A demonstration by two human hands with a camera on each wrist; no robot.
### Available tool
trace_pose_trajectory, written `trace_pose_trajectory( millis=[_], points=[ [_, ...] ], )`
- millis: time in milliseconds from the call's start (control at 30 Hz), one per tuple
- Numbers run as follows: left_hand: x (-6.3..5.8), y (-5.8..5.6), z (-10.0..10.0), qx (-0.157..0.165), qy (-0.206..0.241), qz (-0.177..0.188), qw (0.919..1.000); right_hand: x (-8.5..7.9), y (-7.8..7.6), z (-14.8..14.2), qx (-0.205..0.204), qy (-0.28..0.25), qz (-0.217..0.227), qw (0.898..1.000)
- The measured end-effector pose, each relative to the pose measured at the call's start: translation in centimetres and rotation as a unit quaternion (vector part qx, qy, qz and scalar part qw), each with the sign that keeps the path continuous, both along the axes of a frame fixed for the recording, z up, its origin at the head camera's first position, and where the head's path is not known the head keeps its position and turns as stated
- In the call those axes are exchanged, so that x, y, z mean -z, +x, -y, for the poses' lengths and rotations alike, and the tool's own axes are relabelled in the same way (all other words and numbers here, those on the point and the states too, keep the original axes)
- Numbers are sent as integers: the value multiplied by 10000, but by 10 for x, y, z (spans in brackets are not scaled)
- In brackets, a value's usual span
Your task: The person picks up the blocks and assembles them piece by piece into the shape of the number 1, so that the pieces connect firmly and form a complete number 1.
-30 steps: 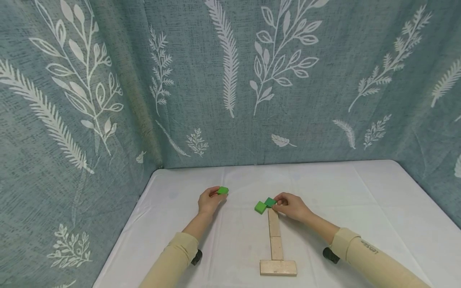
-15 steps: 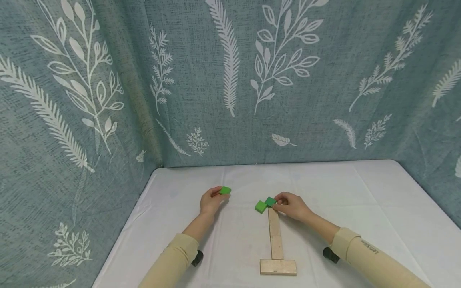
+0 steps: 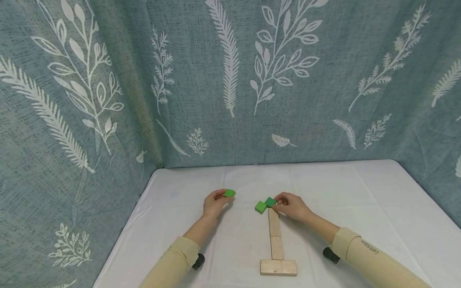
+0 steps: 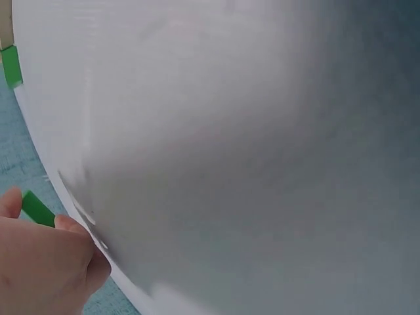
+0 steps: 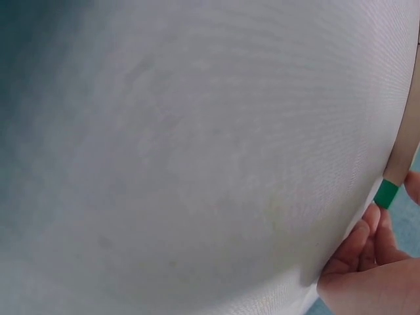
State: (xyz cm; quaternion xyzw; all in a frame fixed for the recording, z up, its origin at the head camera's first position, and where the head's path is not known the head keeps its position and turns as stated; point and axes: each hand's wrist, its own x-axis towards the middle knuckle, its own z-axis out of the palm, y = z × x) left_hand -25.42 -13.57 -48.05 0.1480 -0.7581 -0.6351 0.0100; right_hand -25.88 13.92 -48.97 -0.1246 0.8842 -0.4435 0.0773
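My left hand (image 3: pixel 214 205) pinches a light green square block (image 3: pixel 229 193) between thumb and fingers, above the left middle of the table. In the left wrist view the same green block (image 4: pixel 38 209) shows edge-on between the fingertips. My right hand (image 3: pixel 292 206) pinches a darker green block (image 3: pixel 270 202) at the top end of a column of wooden blocks (image 3: pixel 274 222). Another light green block (image 3: pixel 260 207) lies just left of the darker one, corner to corner with it. In the right wrist view the dark green block (image 5: pixel 386 193) sits at the end of the wooden column.
A wooden block (image 3: pixel 278 267) lies crosswise at the column's near end. The white-covered table (image 3: pixel 342 192) is bordered by a leaf-patterned blue-green curtain (image 3: pixel 324 92) behind and at both sides.
My left hand has moved a little to the right and slightly nearer with its light green block. The right hand and the blocks on the table stay where they were.
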Motion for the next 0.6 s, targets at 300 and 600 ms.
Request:
trace_pose_trajectory(
  millis=[300, 600],
  points=[
    [-2, 6, -7, 197, 23, -27, 9998, -1, 0, 0, -9, 8, -16, 10000],
    [1, 13, -14, 437, 17, 67, 9990, -2, 1, -1, -39, -11, -24, 10000]
  ],
)
